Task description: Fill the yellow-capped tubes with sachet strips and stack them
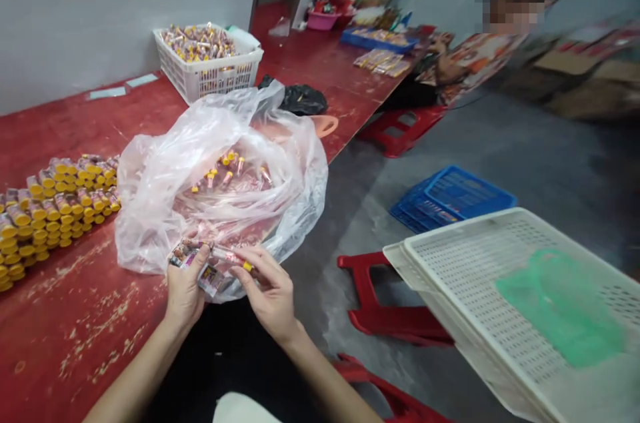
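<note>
My left hand (186, 280) is closed around several small printed tubes (210, 278) at the table's near edge. Between the thumb and fingers of my right hand (267, 290) is one slim tube with a yellow cap (247, 266), its far end touching the bunch in my left hand. Just beyond both hands lies a large clear plastic bag (155, 176), its mouth spread wide. Loose yellow-capped tubes (227, 176) rest inside it. To the left, many similar tubes (55, 203) are stacked in rows, yellow caps facing me.
A white basket (225, 80) full of tubes stands behind the bag, beside a black plastic bag (304, 100). On the right are a white crate (460, 243) with green netting, blue baskets (450, 196) and red stools (380, 303). Another person (480, 63) sits farther along the red table (100, 316).
</note>
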